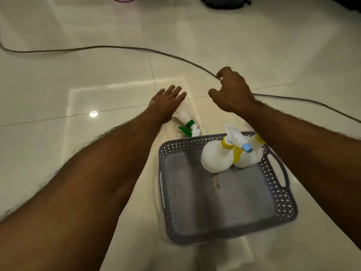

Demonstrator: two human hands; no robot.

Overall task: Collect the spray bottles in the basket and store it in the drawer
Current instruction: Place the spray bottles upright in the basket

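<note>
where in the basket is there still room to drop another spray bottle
The grey perforated plastic basket is bare across its near half and left side. Its far right corner is crowded by two white spray bottles with yellow collars. The white bottle with the green trigger lies outside on the tiled floor.

spray bottles: 3 – two yellow-collared bottles in basket, one green-triggered bottle on floor | basket: 1 | cable: 1 | hands: 2
</note>
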